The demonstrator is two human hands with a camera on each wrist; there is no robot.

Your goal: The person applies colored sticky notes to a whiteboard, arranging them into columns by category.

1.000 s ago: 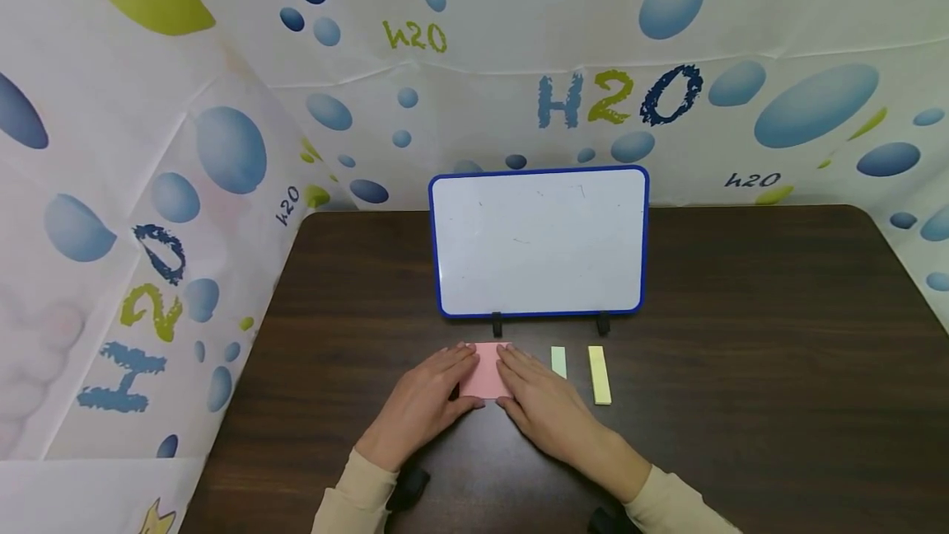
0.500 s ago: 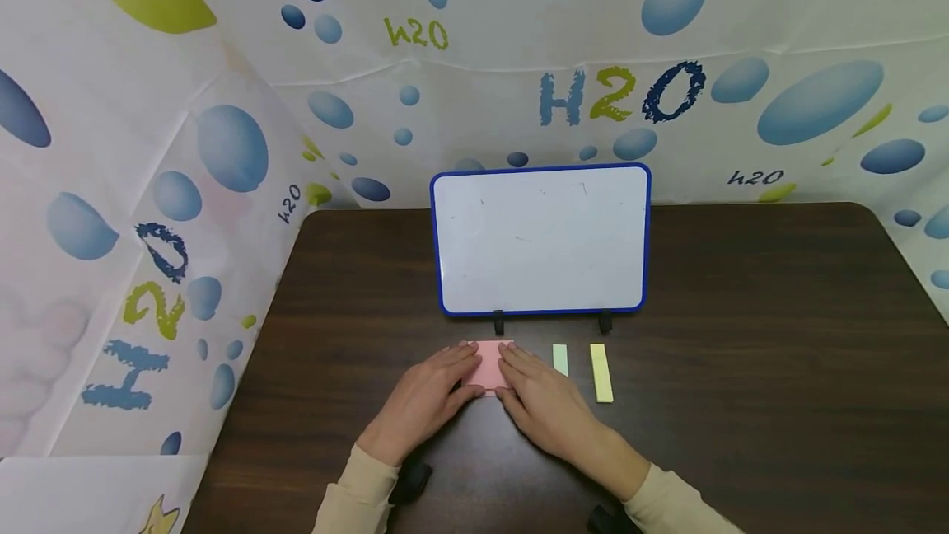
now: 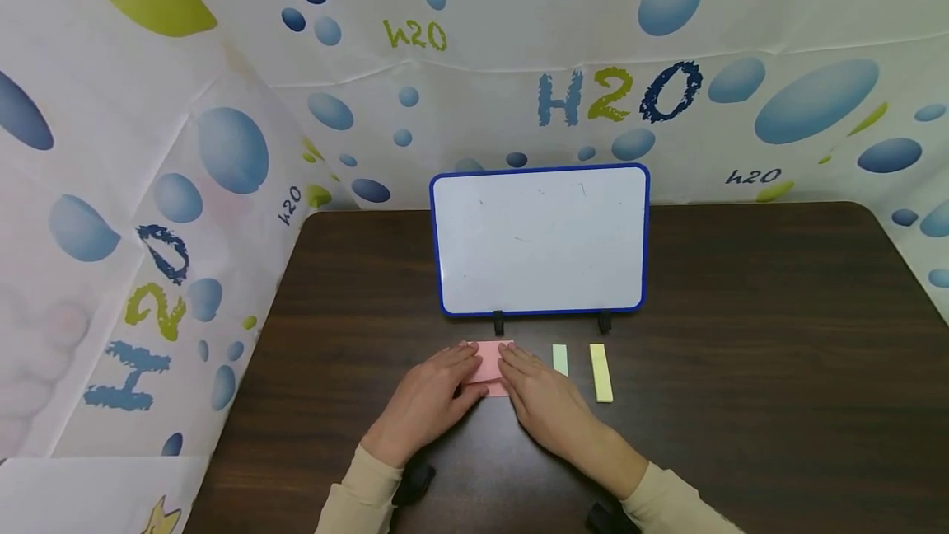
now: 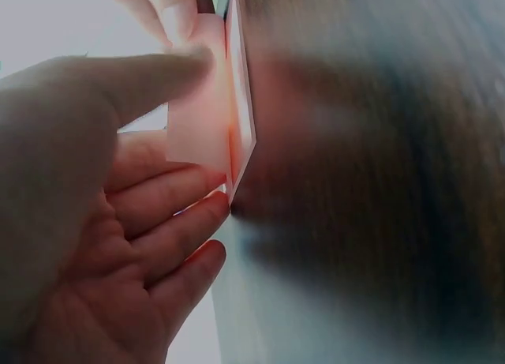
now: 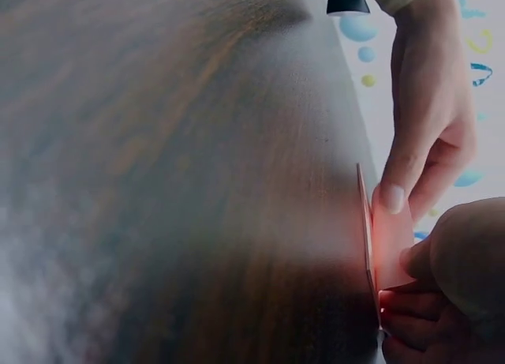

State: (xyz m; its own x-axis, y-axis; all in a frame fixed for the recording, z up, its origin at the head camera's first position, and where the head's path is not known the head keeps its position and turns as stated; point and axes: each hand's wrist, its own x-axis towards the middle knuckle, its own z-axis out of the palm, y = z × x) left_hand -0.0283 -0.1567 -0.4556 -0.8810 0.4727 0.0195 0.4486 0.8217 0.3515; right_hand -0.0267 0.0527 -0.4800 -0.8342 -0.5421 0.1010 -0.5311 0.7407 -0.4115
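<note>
Clearly, both hands are occupied: your left hand [image 3: 424, 398] and your right hand [image 3: 550, 402] each pinch the pink paper [image 3: 489, 361], thumbs at its near, raised edge and other fingers on its far side. The paper is between them on the surface [image 3: 741, 369], its upper layer standing away from the lower one. Whether these are two sheets or one folded, I cannot tell.

The step, I judge, is to bring this near edge up. Lift with both thumbs equally, because the edge seems a little slanted. Let the fingers press lightly, so that the lower layer does not slide, and do not dent the paper with a thumb tip.

Just beyond, to the right, lies the green strip [image 3: 559, 359], partly covered by your right hand; move this hand carefully sideways. The yellow strip [image 3: 601, 373] lies further right. Behind stands the whiteboard [image 3: 541, 245]; better not push the paper forward against its black foot [image 3: 498, 323].
</note>
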